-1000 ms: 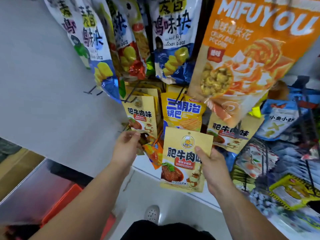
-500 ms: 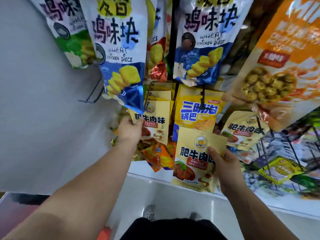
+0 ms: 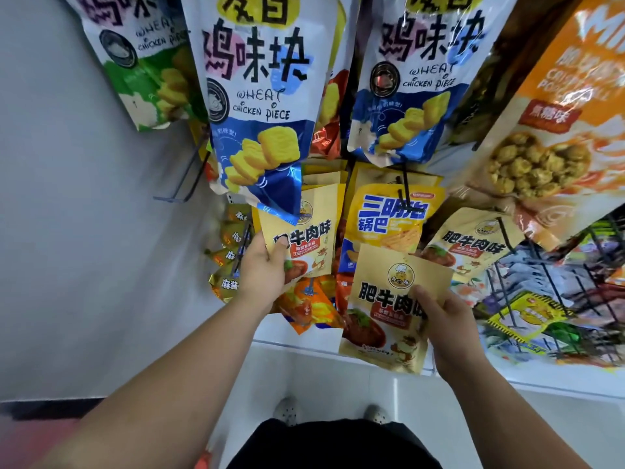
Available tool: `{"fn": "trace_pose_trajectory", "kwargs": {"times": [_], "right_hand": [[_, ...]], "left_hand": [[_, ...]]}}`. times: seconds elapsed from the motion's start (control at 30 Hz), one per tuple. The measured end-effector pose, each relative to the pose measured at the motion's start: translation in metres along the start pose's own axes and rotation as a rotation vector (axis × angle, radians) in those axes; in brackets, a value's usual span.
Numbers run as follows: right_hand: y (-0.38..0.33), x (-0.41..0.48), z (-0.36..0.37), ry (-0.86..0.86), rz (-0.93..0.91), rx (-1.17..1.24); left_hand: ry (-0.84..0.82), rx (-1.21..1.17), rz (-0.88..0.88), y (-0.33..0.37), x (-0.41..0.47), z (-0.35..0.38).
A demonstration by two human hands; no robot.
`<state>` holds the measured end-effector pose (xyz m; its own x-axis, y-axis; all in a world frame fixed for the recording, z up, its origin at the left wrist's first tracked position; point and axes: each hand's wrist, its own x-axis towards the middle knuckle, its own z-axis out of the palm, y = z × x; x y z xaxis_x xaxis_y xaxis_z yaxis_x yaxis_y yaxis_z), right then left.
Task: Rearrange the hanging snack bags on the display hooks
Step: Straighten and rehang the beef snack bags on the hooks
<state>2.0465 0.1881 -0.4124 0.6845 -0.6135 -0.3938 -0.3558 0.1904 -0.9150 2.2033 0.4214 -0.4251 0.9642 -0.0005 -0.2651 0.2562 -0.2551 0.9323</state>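
Note:
My right hand [image 3: 448, 328] holds a loose tan beef-flavour snack bag [image 3: 389, 306] off the hooks, thumb across its front. My left hand [image 3: 263, 269] grips the lower left corner of a matching tan bag [image 3: 309, 235] that hangs at the front of a row on a hook. A third tan bag [image 3: 473, 245] hangs on a black hook to the right. A yellow bag with blue lettering [image 3: 389, 218] hangs between them.
Large blue and white chicken-piece bags [image 3: 257, 103] [image 3: 416, 89] hang above, the left one overlapping the gripped bag's top. An orange popcorn bag [image 3: 554, 130] hangs at the right. An empty wire hook [image 3: 182, 184] juts out on the left. Small packets [image 3: 230, 258] hang behind my left hand.
The view has come closer to the display. My left hand has closed onto the hanging tan bag's corner. My right hand still holds its loose bag, a little lower and to the right.

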Motion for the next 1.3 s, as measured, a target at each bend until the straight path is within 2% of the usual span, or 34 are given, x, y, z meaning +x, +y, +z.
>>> {"fn": "trace_pose_trajectory", "kwargs": {"times": [0.13,0.23,0.53,0.7,1.03,1.3], "right_hand": [[-0.004,-0.002,-0.005,0.009,0.004,0.013],[-0.003,0.000,-0.012,0.000,0.020,0.018],[-0.005,0.009,-0.044,-0.090,0.079,0.070],[-0.006,0.025,-0.087,-0.127,0.093,0.096],[-0.013,0.060,-0.203,-0.126,-0.104,-0.122],[-0.028,0.087,-0.209,-0.193,-0.229,-0.144]], "left_hand": [[-0.033,-0.046,0.089,0.004,-0.024,-0.005],[0.011,-0.113,0.120,0.006,-0.045,-0.003],[0.155,-0.210,0.067,0.007,-0.101,0.017],[0.216,-0.119,0.052,0.002,-0.129,0.052],[0.231,-0.055,0.021,0.016,-0.186,0.152],[0.258,0.041,0.002,0.024,-0.210,0.183]]}}
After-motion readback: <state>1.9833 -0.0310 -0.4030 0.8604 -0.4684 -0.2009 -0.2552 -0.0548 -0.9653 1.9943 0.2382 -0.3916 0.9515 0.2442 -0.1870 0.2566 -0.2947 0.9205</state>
